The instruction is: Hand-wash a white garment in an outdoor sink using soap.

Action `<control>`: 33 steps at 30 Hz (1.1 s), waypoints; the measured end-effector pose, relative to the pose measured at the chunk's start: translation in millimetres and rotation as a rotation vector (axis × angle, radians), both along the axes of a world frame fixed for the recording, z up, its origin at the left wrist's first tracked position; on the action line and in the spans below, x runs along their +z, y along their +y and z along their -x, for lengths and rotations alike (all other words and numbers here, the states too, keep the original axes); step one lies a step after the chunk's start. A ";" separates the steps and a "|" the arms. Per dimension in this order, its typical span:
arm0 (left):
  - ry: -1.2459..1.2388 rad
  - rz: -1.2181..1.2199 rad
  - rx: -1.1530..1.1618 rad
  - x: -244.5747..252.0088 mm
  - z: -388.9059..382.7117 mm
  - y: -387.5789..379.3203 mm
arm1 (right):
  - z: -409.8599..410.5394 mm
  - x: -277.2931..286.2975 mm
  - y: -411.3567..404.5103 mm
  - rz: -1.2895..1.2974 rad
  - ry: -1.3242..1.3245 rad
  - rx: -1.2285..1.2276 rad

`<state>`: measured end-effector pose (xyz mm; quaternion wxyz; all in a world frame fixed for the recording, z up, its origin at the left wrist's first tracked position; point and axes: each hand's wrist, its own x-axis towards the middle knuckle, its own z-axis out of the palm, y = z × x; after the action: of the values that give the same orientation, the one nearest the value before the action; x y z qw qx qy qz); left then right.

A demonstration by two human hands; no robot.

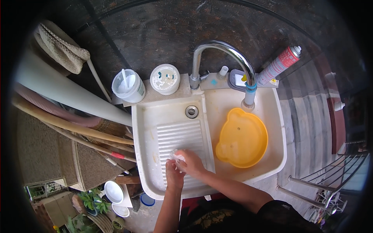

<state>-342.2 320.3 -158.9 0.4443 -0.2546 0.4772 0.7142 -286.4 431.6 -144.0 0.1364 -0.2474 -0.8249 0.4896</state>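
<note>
Over the ridged washboard (180, 131) in the left part of a white laundry sink, my left hand (174, 174) and my right hand (191, 163) meet. Between them is a small wet, whitish, translucent item (177, 157), gripped by my right hand; what it is cannot be told. My left hand's fingers touch it from below, partly hidden. In the right basin lies a yellow bear-shaped basin (243, 139) holding water, under the spout of a chrome faucet (224, 43).
Along the sink's back ledge stand an open white tub (128, 86) with a spoon, a lidded tub (165, 79), a soap dish (237, 80) and a red spray can (279, 65). Long handles (78, 128) lean at the left. A metal rack (320, 186) stands at the right.
</note>
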 end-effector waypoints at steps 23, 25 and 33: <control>0.083 -0.165 -0.019 33.6 8.3 34.7 | 44.0 4.8 37.1 0.297 -0.245 -0.180; 0.153 -0.129 -0.029 35.8 11.8 48.4 | 41.5 -11.7 36.1 0.747 -0.080 -0.277; -0.182 -0.333 0.059 41.5 23.0 33.0 | 25.9 28.5 30.3 0.510 0.137 -0.087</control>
<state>-365.1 353.3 -117.3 0.5006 -0.2547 0.3026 0.7701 -312.3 461.9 -115.5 0.1460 -0.2751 -0.6524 0.6910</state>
